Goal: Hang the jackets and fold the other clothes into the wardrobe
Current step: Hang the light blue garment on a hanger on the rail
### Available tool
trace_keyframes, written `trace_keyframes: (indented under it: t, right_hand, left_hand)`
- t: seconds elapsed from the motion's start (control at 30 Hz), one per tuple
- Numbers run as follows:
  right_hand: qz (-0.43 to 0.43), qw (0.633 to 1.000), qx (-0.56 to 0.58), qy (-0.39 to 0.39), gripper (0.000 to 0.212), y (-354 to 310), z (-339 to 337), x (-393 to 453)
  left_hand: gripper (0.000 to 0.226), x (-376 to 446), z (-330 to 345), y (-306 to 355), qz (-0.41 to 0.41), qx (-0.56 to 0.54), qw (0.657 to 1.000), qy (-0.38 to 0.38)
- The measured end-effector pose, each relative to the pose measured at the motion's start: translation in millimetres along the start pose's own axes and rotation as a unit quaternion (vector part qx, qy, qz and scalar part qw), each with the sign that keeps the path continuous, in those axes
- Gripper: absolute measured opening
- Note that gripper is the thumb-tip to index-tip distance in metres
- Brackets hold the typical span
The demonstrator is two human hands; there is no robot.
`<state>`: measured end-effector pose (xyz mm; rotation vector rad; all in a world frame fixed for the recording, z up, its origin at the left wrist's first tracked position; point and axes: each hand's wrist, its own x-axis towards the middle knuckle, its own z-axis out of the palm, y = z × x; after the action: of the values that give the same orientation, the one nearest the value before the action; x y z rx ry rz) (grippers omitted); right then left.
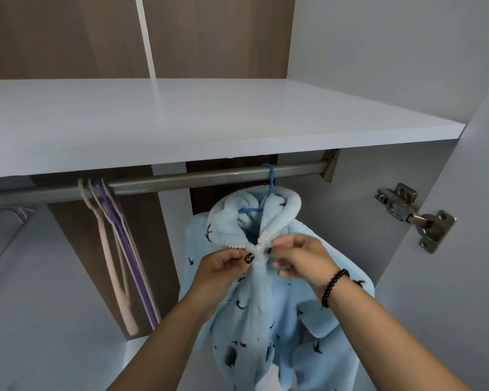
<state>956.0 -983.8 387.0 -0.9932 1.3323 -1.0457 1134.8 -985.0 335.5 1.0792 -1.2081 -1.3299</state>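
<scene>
Jacket: where it hangs on a blue hanger from the rail under the shelf, the pale blue fleece jacket faces out.
Left hand: grip pinches the collar's front edge.
Right hand: grip pinches the opposite edge.
Spare hangers: far left on rail.

Jacket hangs on rail under shelf, right of hangers

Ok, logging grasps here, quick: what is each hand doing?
Left hand: pinching the light blue jacket at the collar.
Right hand: pinching the jacket's front edge opposite.
</scene>
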Motion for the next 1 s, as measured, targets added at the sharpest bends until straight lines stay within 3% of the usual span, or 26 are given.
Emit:
trace_keyframes:
  t: [0.13, 0.23, 0.33, 0.43, 0.53, 0.73, 0.83, 1.0]
  right_hand:
    - [-0.090, 0.986, -0.014, 0.137, 0.040, -32, -3, 19]
    - [-0.091, 0.980, -0.060, 0.167, 0.044, -48, -2, 39]
    - [-0.015, 0.992, 0.029, 0.123, 0.010, -49, -7, 55]
    - [0.076, 0.974, 0.210, 0.036, 0.013, -43, -19, 56]
    - [0.096, 0.951, 0.295, -0.016, 0.020, -35, -24, 51]
    - [0.084, 0.957, 0.268, -0.079, 0.035, -26, -22, 47]
    - [0.098, 0.964, 0.233, -0.077, 0.042, -20, -28, 47]
    - [0.111, 0.979, 0.169, -0.037, 0.038, -24, -32, 43]
  left_hand:
    - [0.010, 1, -4, 0, -0.005, 0.014, 1.000, 0.002]
    - [0.007, 0, -7, -3, 0.005, 0.019, 1.000, -0.007]
    - [0.016, 0, -14, -9, 0.038, 0.042, 0.998, -0.005]
    - [0.026, 3, -25, -18, 0.070, 0.095, 0.993, 0.006]
    - [0.023, 6, -31, -25, 0.062, 0.132, 0.989, 0.006]
    - [0.017, 26, -36, -13, 0.010, 0.234, 0.972, 0.014]
    - [0.018, 43, -41, 9, 0.051, 0.261, 0.961, 0.077]
    - [0.021, 75, -25, 37, 0.135, 0.284, 0.948, 0.034]
